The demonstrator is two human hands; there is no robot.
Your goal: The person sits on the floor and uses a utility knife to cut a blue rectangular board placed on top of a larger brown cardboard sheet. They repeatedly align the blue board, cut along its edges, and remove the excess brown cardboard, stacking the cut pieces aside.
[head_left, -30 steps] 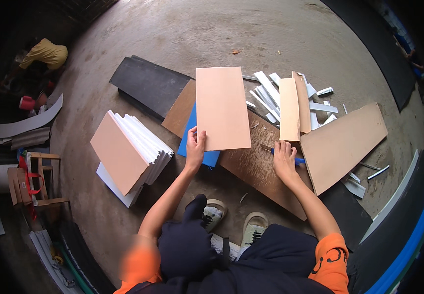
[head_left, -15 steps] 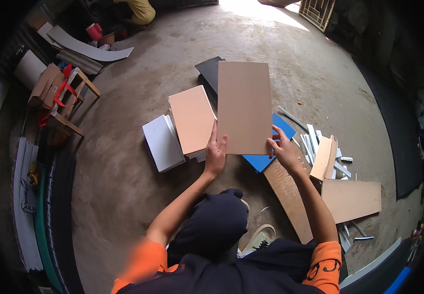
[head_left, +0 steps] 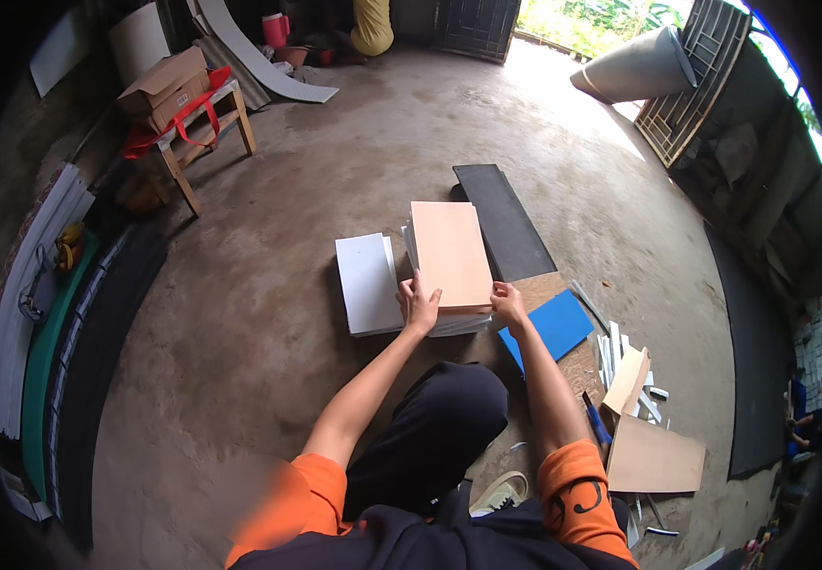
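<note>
My left hand (head_left: pixel 418 306) grips the near left edge of a tan rectangular board (head_left: pixel 447 255), its thumb near the top face. At the near right corner, my right hand (head_left: pixel 508 302) pinches the same board with bent fingers. The board lies flat over a stack of similar panels, whose white sheets (head_left: pixel 458 326) show below it. Close beside my left hand stands a stack of white panels (head_left: pixel 365 285). A blue board (head_left: pixel 555 328) lies near my right forearm, on a brown wooden board (head_left: pixel 577 366).
A long black sheet (head_left: pixel 506 218) lies beyond the stack. White strips (head_left: pixel 615 347), a blue-handled tool (head_left: pixel 597 423) and a tan offcut (head_left: pixel 656 456) lie at right. A wooden stool (head_left: pixel 183 176) with a cardboard box (head_left: pixel 164 87) stands far left. Someone in yellow (head_left: pixel 371 27) is at the back.
Both hands have brought the tan board down and leftward from above the floor onto the stack. The view has shifted, showing more of the doorway.
</note>
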